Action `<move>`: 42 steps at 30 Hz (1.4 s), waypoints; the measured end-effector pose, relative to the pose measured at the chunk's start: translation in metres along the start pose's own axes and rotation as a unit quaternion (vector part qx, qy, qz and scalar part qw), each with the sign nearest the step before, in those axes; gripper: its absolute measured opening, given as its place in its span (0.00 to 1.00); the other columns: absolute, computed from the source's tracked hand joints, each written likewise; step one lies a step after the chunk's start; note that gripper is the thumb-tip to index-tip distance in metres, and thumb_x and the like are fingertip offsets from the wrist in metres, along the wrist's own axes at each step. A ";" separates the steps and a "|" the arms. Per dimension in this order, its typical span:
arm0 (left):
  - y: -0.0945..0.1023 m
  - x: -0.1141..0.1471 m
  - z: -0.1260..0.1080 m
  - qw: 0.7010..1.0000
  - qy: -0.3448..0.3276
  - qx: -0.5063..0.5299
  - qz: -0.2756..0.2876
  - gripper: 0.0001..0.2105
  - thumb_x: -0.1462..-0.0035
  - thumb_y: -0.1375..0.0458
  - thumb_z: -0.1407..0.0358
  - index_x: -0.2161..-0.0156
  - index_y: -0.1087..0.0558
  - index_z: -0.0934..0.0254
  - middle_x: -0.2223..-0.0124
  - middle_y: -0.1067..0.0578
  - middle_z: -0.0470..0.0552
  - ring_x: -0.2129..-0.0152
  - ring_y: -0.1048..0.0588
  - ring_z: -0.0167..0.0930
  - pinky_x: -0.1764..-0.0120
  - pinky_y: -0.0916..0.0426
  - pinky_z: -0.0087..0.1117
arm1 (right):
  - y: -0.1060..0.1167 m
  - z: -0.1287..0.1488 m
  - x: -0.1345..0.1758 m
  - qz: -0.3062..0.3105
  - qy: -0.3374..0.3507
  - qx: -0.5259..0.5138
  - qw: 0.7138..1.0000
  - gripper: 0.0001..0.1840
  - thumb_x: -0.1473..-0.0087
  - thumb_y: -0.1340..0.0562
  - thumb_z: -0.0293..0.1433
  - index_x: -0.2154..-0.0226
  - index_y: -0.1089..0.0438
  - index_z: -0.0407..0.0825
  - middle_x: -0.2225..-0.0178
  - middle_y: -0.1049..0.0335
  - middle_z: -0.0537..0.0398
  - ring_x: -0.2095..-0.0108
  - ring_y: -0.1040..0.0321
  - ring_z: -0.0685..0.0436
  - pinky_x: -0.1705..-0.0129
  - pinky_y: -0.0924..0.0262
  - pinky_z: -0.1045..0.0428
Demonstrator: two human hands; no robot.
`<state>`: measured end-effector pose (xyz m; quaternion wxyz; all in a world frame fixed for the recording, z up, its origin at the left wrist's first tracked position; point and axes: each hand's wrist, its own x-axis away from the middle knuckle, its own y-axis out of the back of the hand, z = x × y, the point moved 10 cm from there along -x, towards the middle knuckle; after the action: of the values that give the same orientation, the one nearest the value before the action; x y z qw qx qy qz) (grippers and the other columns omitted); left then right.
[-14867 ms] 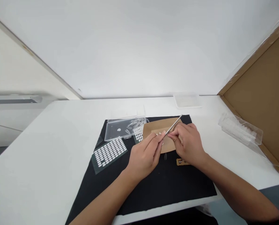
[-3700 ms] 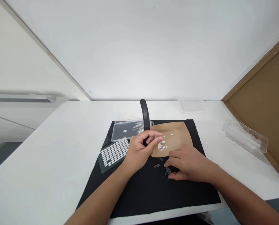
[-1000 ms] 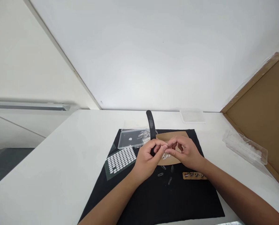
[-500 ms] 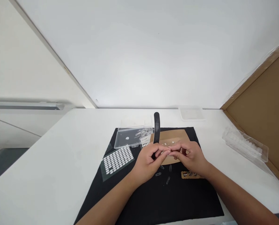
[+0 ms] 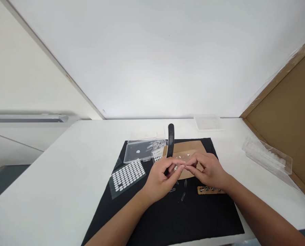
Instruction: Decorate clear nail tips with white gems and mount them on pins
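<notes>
File [image 5: 170, 140] x1 in L hand [image 5: 160, 177] grip; R hand [image 5: 206, 169] touching L, grip can't tell; 1 brn sheet [image 5: 193, 147] below.

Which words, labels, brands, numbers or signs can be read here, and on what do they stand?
None can be read.
The black nail file has a greyish patch, too blurred to tell if it is print.
On the sheet of white ovals, no lettering can be made out.

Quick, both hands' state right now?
Left hand: closed around the black file.
Right hand: pinched closed; cannot tell what it holds, if anything.
</notes>
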<state>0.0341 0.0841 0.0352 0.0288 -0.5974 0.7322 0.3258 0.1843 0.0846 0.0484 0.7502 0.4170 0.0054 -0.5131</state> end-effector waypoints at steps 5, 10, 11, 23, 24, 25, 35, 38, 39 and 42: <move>0.000 0.001 -0.003 0.999 -0.029 -0.045 0.006 0.07 0.32 0.38 0.62 0.58 0.18 0.58 0.76 0.37 0.40 0.78 0.34 0.26 0.70 0.40 0.28 | 0.001 0.007 0.003 -0.002 0.042 0.064 0.997 0.04 0.34 0.35 0.33 0.63 0.27 0.52 0.72 0.26 0.61 0.72 0.29 0.50 0.67 0.39 0.53; 0.001 0.002 -0.011 0.994 -0.073 -0.085 0.008 0.06 0.31 0.38 0.63 0.57 0.19 0.59 0.76 0.36 0.41 0.77 0.33 0.27 0.70 0.40 0.28 | 0.004 0.014 0.002 -0.007 0.064 0.079 0.995 0.02 0.35 0.35 0.30 0.62 0.29 0.52 0.72 0.28 0.62 0.72 0.30 0.50 0.68 0.40 0.54; 0.002 0.002 -0.013 0.993 -0.083 -0.089 0.008 0.06 0.31 0.38 0.63 0.56 0.19 0.59 0.76 0.36 0.41 0.77 0.33 0.27 0.70 0.40 0.28 | 0.005 0.015 0.002 -0.006 0.067 0.081 0.994 0.02 0.35 0.36 0.30 0.62 0.29 0.52 0.72 0.28 0.61 0.71 0.31 0.50 0.68 0.40 0.54; 0.001 0.003 -0.022 0.987 -0.114 -0.110 0.009 0.07 0.30 0.40 0.67 0.54 0.19 0.61 0.74 0.32 0.43 0.75 0.33 0.28 0.70 0.37 0.26 | 0.011 0.020 0.001 -0.015 0.098 0.073 0.992 0.02 0.35 0.35 0.29 0.59 0.29 0.52 0.71 0.28 0.61 0.71 0.32 0.50 0.68 0.40 0.54; 0.000 0.003 -0.022 0.987 -0.116 -0.111 0.012 0.07 0.30 0.40 0.67 0.54 0.20 0.62 0.73 0.32 0.43 0.75 0.33 0.28 0.70 0.37 0.26 | 0.012 0.019 0.001 -0.011 0.098 0.069 0.993 0.03 0.35 0.35 0.28 0.59 0.29 0.52 0.70 0.28 0.61 0.71 0.32 0.50 0.68 0.40 0.54; -0.001 0.003 -0.022 0.987 -0.116 -0.112 0.017 0.07 0.30 0.41 0.68 0.53 0.20 0.62 0.73 0.31 0.43 0.75 0.33 0.28 0.70 0.36 0.26 | 0.012 0.019 0.001 -0.008 0.098 0.066 0.993 0.03 0.35 0.36 0.28 0.59 0.30 0.52 0.70 0.27 0.60 0.71 0.32 0.50 0.68 0.40 0.54; -0.009 0.009 -0.014 0.982 -0.116 -0.141 0.040 0.07 0.29 0.43 0.68 0.51 0.23 0.64 0.66 0.27 0.48 0.73 0.29 0.28 0.67 0.32 0.27 | 0.011 0.017 0.002 0.017 0.096 0.094 0.991 0.01 0.32 0.36 0.31 0.59 0.29 0.51 0.68 0.27 0.59 0.70 0.33 0.50 0.68 0.41 0.54; -0.011 0.009 -0.013 0.982 -0.113 -0.145 0.049 0.06 0.28 0.44 0.68 0.51 0.25 0.63 0.64 0.25 0.49 0.70 0.26 0.29 0.64 0.29 0.28 | 0.008 0.015 0.001 0.031 0.082 0.090 0.992 0.02 0.31 0.37 0.32 0.58 0.28 0.52 0.67 0.26 0.58 0.68 0.31 0.50 0.66 0.39 0.54; -0.012 0.009 -0.013 0.981 -0.115 -0.146 0.050 0.06 0.28 0.44 0.68 0.51 0.25 0.63 0.63 0.25 0.49 0.68 0.25 0.30 0.63 0.28 0.28 | 0.006 0.014 0.001 0.037 0.078 0.089 0.992 0.03 0.31 0.36 0.33 0.58 0.28 0.52 0.67 0.26 0.58 0.68 0.31 0.49 0.66 0.38 0.54; -0.012 0.010 -0.017 0.979 -0.127 -0.150 0.047 0.07 0.28 0.45 0.68 0.50 0.27 0.63 0.62 0.24 0.51 0.65 0.23 0.32 0.61 0.27 0.30 | 0.001 0.012 0.000 0.052 0.071 0.085 0.993 0.06 0.30 0.36 0.37 0.57 0.26 0.52 0.67 0.26 0.57 0.66 0.30 0.48 0.64 0.37 0.53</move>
<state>0.0483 0.0663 0.0389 0.0163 -0.5138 0.6925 0.5061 0.1799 0.0770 0.0569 0.7357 0.5140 -0.0065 -0.4410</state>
